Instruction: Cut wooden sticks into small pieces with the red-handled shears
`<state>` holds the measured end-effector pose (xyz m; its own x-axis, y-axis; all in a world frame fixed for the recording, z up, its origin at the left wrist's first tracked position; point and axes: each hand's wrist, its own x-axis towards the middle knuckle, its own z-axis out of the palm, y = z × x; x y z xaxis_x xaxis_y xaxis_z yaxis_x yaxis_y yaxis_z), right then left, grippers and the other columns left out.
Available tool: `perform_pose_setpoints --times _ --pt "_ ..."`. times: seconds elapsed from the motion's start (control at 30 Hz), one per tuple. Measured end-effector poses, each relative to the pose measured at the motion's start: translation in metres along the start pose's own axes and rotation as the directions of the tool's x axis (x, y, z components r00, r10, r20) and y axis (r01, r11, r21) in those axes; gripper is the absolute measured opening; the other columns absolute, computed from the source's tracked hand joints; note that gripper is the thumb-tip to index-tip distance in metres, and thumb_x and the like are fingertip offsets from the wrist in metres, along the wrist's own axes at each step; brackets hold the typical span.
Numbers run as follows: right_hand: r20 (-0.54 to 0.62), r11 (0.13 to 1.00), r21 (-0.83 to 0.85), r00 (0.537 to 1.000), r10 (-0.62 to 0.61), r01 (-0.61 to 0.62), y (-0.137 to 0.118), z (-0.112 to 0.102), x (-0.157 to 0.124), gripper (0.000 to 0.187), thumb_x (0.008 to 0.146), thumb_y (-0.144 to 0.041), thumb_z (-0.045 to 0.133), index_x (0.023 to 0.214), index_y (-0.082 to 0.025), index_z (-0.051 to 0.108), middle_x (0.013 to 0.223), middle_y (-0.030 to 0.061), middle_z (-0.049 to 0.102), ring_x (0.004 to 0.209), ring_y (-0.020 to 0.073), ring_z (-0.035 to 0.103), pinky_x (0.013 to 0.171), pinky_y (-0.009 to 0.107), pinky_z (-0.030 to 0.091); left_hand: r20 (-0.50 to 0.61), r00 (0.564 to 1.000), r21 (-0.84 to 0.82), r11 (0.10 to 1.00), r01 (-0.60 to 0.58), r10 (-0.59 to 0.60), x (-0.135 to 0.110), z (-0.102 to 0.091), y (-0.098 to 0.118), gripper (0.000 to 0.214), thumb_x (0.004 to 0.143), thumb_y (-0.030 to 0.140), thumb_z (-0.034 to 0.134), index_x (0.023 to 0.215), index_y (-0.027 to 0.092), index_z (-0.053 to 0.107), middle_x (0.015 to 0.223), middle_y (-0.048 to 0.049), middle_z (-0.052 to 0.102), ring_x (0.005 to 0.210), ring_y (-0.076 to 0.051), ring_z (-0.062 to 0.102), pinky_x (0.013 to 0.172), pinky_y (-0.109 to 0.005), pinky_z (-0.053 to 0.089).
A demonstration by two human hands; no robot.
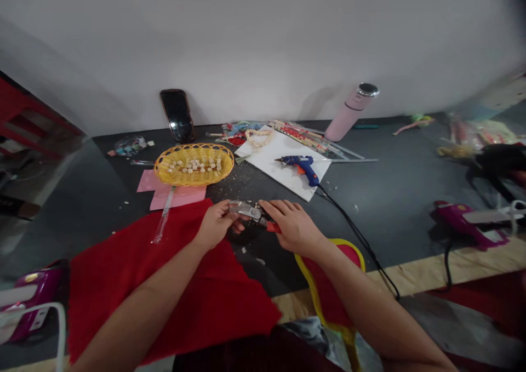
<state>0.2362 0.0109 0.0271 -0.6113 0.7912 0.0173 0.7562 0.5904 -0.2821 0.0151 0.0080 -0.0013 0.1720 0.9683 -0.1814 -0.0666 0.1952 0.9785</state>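
Both of my hands meet over the dark table in front of me. My right hand is wrapped round the red handle of a pair of metal shears, whose grey jaws point left. At the jaw end, the fingers of my left hand are pinched together; what lies between them is too small to make out. Small pale crumbs lie under and around the shears. A red cloth spreads beneath my left forearm. Beyond my left hand stands a yellow woven basket with several small whitish pieces inside.
A blue glue gun lies on a white board, its cable trailing right. Behind stand a phone and a pink bottle. Pink paper lies by the basket. A yellow-edged red piece sits under my right forearm.
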Motion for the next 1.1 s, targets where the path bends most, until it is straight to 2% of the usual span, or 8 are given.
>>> perform_pose_setpoints --times 0.37,0.7,1.1 --pt "-0.019 0.999 0.037 1.0 0.015 -0.014 -0.006 0.008 0.0 0.067 0.07 -0.011 0.047 0.136 -0.019 0.036 0.119 0.0105 0.052 0.104 0.024 0.048 0.092 0.037 0.037 -0.023 1.0 -0.006 1.0 -0.015 0.015 -0.002 -0.002 -0.003 0.022 0.078 0.031 0.059 0.092 0.014 0.058 0.073 -0.0037 0.07 0.05 -0.013 0.061 0.046 -0.024 0.05" --pt "-0.026 1.0 0.019 0.999 0.025 -0.024 -0.005 0.009 0.002 0.068 0.07 -0.011 0.048 0.136 -0.02 0.035 0.122 0.0103 0.05 0.106 0.025 0.046 0.091 0.038 0.037 -0.005 1.0 -0.023 0.999 -0.027 0.027 -0.001 -0.001 -0.001 0.017 0.079 0.03 0.059 0.085 0.014 0.058 0.071 -0.0028 0.069 0.05 -0.012 0.06 0.046 -0.023 0.049" --pt "0.011 0.999 0.007 0.999 -0.034 0.034 0.004 0.002 0.001 0.076 0.067 -0.01 0.046 0.14 -0.019 0.03 0.129 0.0107 0.047 0.11 0.0261 0.043 0.091 0.04 0.034 0.102 0.995 -0.115 0.993 -0.005 0.017 0.0 -0.002 -0.001 0.02 0.077 0.031 0.062 0.084 0.013 0.057 0.07 -0.0037 0.069 0.049 -0.011 0.06 0.048 -0.023 0.049"
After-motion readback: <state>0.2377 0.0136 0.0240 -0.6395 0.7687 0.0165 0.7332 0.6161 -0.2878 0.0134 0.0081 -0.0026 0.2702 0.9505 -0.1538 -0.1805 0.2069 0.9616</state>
